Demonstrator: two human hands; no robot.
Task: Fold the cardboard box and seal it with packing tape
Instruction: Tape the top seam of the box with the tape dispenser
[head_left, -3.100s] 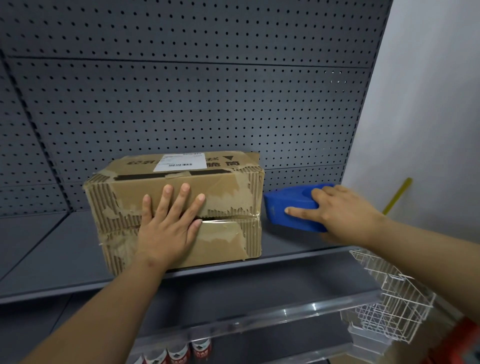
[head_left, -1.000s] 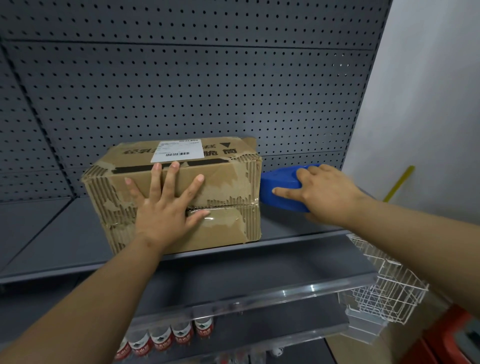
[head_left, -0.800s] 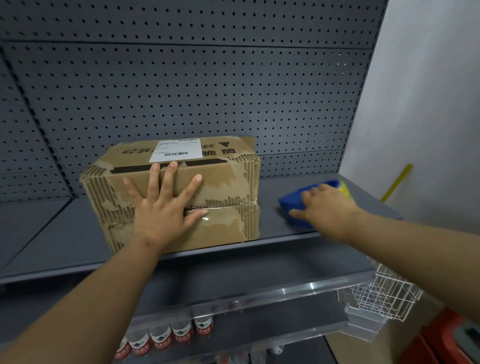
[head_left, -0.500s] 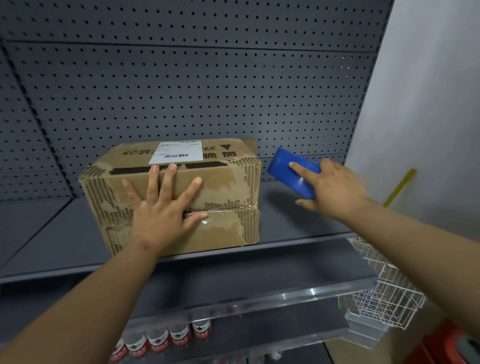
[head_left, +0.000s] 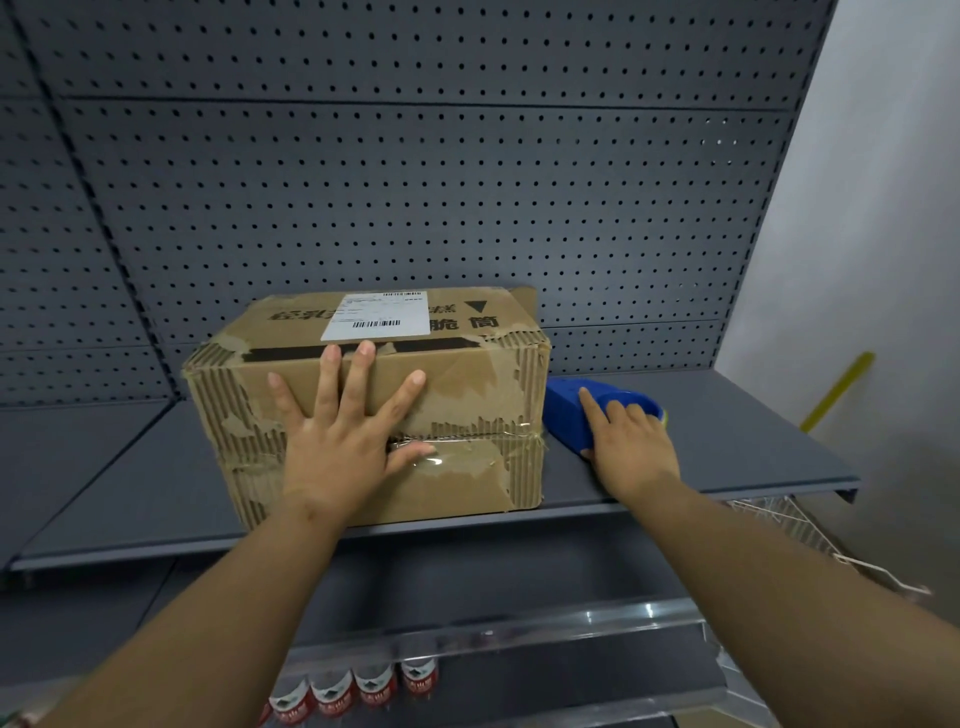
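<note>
Bottles (head_left: 358, 691) sit lowest, nearest the camera. Above them, on a grey shelf (head_left: 727, 452), the left hand (head_left: 337, 441) presses flat, fingers spread, on the box (head_left: 467, 374) front. The right hand (head_left: 631, 447) grips a blue dispenser (head_left: 566, 415) touching the box's right side. A pegboard (head_left: 415, 182) stands behind

Worn, closed cardboard box (head_left: 467, 384) on shelf (head_left: 727, 457), blue tape dispenser (head_left: 571, 415) beside.

Soft dim light is falling from above, glare is glinting off clear tape (head_left: 441, 461) on the worn brown cardboard box (head_left: 467, 384), stuff below it is looking blurry.
</note>
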